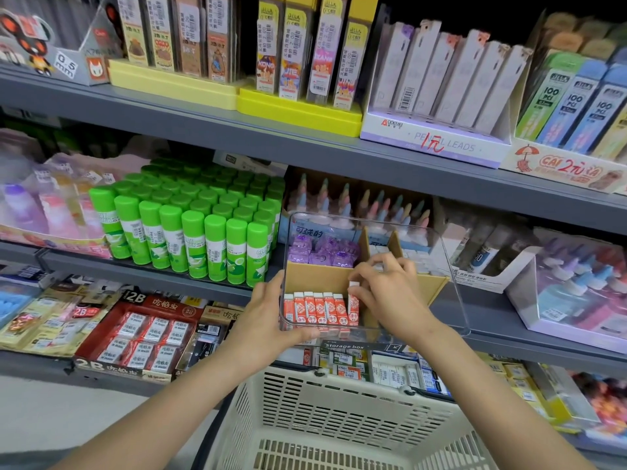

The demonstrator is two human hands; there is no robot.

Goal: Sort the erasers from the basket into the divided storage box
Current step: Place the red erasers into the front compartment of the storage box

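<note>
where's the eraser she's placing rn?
Head view, centre: the orange-and-white eraser is pinched in the right hand, at the right end of the eraser row in the clear storage box front compartment.

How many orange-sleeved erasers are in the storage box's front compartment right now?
7. Six stand side by side in a row along the front of the storage box; the seventh eraser, at the row's right end, is pinched by the right hand. More may be hidden behind.
</note>
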